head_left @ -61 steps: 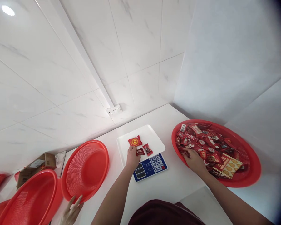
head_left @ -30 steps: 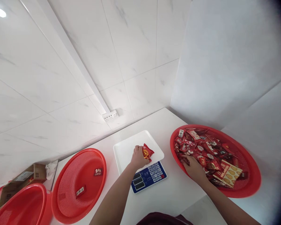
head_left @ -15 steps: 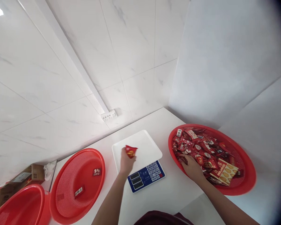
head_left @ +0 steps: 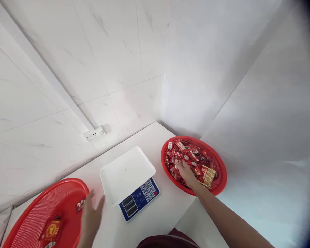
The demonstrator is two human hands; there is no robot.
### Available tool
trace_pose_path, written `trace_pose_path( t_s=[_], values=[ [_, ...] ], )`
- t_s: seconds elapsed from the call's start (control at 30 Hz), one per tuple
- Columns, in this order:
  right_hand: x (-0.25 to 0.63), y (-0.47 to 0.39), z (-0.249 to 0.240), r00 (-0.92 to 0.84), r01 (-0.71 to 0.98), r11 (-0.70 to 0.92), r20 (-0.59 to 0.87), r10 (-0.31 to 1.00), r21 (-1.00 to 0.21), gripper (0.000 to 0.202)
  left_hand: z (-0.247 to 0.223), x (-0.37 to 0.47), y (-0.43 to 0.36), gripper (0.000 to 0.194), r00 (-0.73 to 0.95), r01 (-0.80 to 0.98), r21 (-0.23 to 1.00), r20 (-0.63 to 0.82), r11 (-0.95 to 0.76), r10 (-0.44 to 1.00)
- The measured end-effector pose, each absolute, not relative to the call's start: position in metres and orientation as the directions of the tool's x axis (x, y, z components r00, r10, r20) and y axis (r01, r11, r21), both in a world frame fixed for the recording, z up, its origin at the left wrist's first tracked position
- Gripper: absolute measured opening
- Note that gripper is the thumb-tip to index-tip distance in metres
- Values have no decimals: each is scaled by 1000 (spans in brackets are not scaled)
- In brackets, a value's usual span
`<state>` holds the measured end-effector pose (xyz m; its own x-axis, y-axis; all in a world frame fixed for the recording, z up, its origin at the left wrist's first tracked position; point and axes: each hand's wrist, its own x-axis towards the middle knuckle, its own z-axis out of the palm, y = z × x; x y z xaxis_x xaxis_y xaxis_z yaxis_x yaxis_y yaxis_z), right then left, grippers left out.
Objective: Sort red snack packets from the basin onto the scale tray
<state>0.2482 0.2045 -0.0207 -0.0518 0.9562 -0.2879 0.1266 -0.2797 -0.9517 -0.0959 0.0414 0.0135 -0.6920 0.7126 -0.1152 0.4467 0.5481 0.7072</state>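
Both my baskets are bright red, the right basket (head_left: pixel 223 175) and the left basket (head_left: pixel 73 217), with a fine mesh pattern in their sides. The small packets (head_left: pixel 186 157) on my right are mostly deep red with white markings; one larger packet (head_left: pixel 208 175) is cream and red, patterned with yellow ovals. On my left, a red packet (head_left: pixel 52 229) carries a round golden-yellow emblem. My tray (head_left: pixel 126 175) is plain white, and the panel (head_left: pixel 142 198) is blue with black displays (head_left: pixel 130 205), pale keys (head_left: pixel 146 189) and one red key (head_left: pixel 155 193). The wall (head_left: pixel 100 69) is white, veined faintly grey; my clothing (head_left: pixel 165 240) is dark maroon
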Motion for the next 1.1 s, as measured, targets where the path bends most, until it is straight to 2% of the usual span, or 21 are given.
trace_pose_path(
  t_s=[0.1, 0.17, 0.27, 0.37, 0.57, 0.67, 0.83, 0.9, 1.03, 1.1],
  values=[
    [223, 191, 5, -210, 25, -368, -365, 907, -929, 39, 22, -24, 68, 47, -351, 281, 852, -338, 442, 873],
    [203, 178, 17, -347, 15, -364, -346, 872, -931, 47, 29, 18, 83, 39, -144, 155, 916, -349, 369, 926],
    [180, 158, 21, -473, 19, -351, -318, 822, -936, 48, 32, 58, 95, 40, 28, -91, 922, -375, 376, 927],
    [170, 146, 15, -492, 7, -407, -358, 794, -913, 45, 25, 68, 95, 42, -2, -204, 875, -448, 438, 894],
    [162, 141, 3, -513, -4, -544, -466, 721, -839, 41, 11, 55, 80, 39, -77, -300, 819, -532, 489, 843],
    [156, 144, -4, -521, 29, -542, -476, 709, -840, 39, 8, 45, 75, 31, -198, -349, 820, -538, 454, 819],
    [144, 160, -21, -399, 131, -432, -446, 801, -892, 35, 0, 16, 65, 30, -361, -518, 781, -570, 350, 738],
    [135, 167, -22, -378, 128, -468, -479, 792, -874, 32, -2, 4, 62, 28, -388, -551, 773, -571, 314, 723],
    [119, 177, -12, -444, 26, -530, -485, 753, -847, 30, -2, -11, 56, 23, -405, -568, 778, -549, 269, 731],
    [117, 178, -9, -417, 65, -518, -495, 762, -853, 33, -1, -14, 54, 22, -417, -575, 773, -559, 269, 716]
  ],
)
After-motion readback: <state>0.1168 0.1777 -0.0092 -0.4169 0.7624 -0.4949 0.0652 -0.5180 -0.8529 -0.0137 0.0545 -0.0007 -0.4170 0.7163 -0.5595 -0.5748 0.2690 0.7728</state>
